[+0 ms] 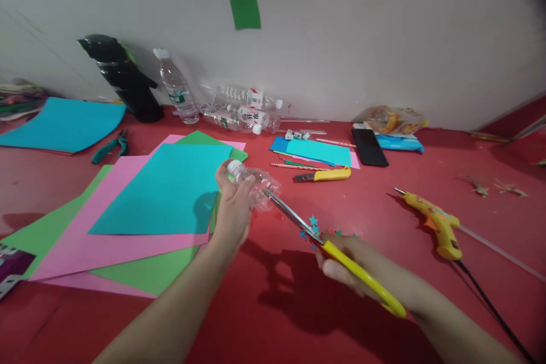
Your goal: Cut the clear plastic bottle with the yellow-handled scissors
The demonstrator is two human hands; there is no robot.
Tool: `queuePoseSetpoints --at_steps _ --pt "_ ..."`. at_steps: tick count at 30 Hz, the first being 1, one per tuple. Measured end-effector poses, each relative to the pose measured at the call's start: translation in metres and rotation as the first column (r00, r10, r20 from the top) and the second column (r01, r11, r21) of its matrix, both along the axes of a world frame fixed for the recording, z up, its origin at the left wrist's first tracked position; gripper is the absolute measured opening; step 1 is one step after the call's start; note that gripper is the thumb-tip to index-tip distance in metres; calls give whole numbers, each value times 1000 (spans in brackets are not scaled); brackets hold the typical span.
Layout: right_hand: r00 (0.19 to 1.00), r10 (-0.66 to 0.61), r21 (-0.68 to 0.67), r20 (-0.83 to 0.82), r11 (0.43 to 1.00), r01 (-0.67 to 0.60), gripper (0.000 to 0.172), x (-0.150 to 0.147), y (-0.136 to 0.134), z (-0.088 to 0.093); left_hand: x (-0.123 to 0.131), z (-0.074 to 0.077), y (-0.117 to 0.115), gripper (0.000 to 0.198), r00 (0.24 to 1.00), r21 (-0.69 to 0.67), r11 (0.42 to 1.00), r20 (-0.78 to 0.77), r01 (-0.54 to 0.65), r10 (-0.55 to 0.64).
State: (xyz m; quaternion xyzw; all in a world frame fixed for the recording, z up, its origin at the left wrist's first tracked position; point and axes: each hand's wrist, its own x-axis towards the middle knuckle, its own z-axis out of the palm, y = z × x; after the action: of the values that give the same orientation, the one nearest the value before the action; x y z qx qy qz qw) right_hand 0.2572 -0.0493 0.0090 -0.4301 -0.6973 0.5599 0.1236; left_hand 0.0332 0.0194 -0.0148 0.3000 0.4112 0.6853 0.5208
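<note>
My left hand (234, 202) is closed around a clear plastic bottle piece (265, 183) with a white cap at its upper left end. In my right hand (347, 261) is a pair of scissors (294, 216) with yellow handles, its blades pointing up and left. The blade tips meet the cut side of the bottle piece; whether they bite into the plastic I cannot tell. Small star shapes (313, 220) in blue and other colours lie on the red table just behind my right hand, which partly covers them.
Coloured paper sheets (162, 193) spread out on the left, near green-handled pliers (111, 148). Bottles (177, 91) stand and lie along the wall. A yellow box cutter (326, 175), a phone (369, 147) and a yellow glue gun (433, 219) with a trailing cord occupy the right side.
</note>
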Motion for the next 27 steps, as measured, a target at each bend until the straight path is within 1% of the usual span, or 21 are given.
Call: queuePoseSetpoints --at_steps 3,7,12,20,27 --pt "1000 6 15 -20 1000 -6 58 0 -1 -2 4 3 -4 53 1000 -6 1000 -6 16 -16" --pt "998 8 -6 -63 1000 -8 56 0 -2 -5 6 5 -6 58 1000 -8 1000 -18 24 -24" --pt "998 2 -14 -67 1000 -2 55 0 -2 -3 6 5 -4 59 1000 5 1000 -29 8 -8" --pt "998 -12 -48 -68 999 8 55 -1 1 -1 6 2 -4 61 999 12 1000 -43 10 -9" --pt "997 -39 -46 -60 998 36 57 -3 -2 -1 5 -2 -3 58 997 67 998 -73 -12 17"
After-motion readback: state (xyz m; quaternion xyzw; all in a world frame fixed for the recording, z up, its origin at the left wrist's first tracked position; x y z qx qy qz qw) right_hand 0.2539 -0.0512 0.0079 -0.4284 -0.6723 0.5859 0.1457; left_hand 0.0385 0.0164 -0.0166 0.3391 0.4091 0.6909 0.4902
